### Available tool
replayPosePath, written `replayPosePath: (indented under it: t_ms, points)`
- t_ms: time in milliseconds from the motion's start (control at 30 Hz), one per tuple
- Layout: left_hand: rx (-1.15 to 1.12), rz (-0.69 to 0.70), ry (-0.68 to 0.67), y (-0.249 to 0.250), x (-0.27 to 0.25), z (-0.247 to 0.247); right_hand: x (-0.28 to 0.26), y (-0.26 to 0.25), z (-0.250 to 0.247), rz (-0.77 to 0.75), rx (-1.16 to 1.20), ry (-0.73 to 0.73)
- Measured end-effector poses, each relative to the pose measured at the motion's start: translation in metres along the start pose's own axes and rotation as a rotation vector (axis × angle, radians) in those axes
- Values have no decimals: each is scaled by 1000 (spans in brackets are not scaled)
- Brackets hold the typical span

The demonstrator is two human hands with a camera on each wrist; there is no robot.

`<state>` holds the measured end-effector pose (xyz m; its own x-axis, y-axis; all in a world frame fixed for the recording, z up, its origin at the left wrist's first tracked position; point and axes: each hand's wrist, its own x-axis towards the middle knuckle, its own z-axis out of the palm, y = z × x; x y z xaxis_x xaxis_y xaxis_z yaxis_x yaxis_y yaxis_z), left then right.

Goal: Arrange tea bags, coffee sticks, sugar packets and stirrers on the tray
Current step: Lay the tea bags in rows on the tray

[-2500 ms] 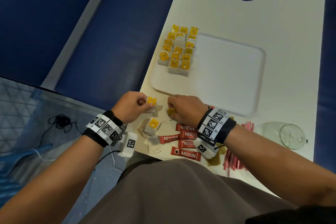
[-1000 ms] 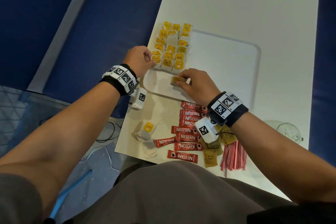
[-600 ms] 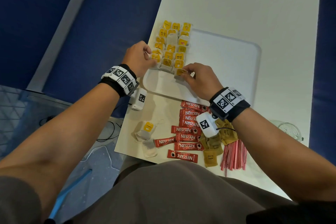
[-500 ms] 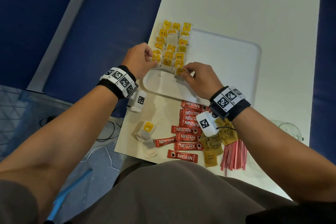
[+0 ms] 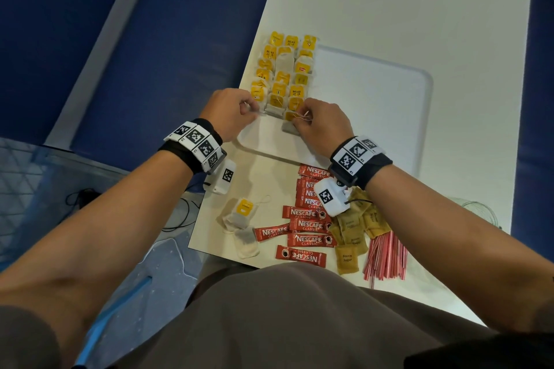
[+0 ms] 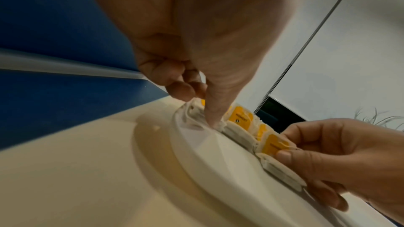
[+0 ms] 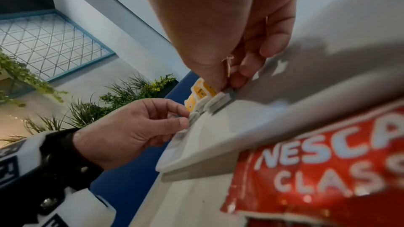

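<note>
The tea bag (image 5: 290,123) in play lies on the tray (image 5: 368,117) at the near end of the right-hand column of tea bags, its long axis running along that column, towards the tray's near edge. It sits directly under the right hand (image 5: 322,126). In the right wrist view the thumb and forefinger of that hand pinch its yellow tag and string against the bag, the other fingers curled behind.

Across the block, at the tray's near-left corner, the left hand (image 5: 229,115) has its fingers curled and one fingertip pressed down on the end bag of the left column (image 5: 258,93); the left wrist view shows it pinning rather than grasping.

The laid rows of tea bags (image 5: 284,75) fill the tray's left side; the rest of the tray is bare. Off the tray, near the table's near edge, two loose tea bags (image 5: 239,216) lie closest to the left hand, while the Nescafe coffee sticks (image 5: 308,225), brown sugar packets (image 5: 353,228) and red stirrers (image 5: 386,257) lie below the right wrist.
</note>
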<state>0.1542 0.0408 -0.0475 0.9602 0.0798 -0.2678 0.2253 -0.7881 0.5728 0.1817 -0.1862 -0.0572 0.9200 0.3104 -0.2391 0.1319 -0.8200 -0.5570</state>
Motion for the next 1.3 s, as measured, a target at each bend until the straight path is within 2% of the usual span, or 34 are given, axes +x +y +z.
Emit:
replayPosePath:
  t_ms: [300,500,700,933,1133,1300]
  points:
    - [-21,21,-3,3,-9,-3,1,-2,3,37,-5,24]
    - [-24,32,-105,0,-37,-11,-10,-6,-3,52,84,19]
    - [3,24,-272,-9,-85,-15,-39,-10,-8,-146,131,-139]
    - [36,-11,-406,-26,-132,1,-65,-14,2,-231,67,-239]
    - [93,-6,-406,-30,-148,15,-91,-22,22,-409,-81,-402]
    - [24,-20,-324,-31,-155,18,-108,-33,38,-556,-164,-552]
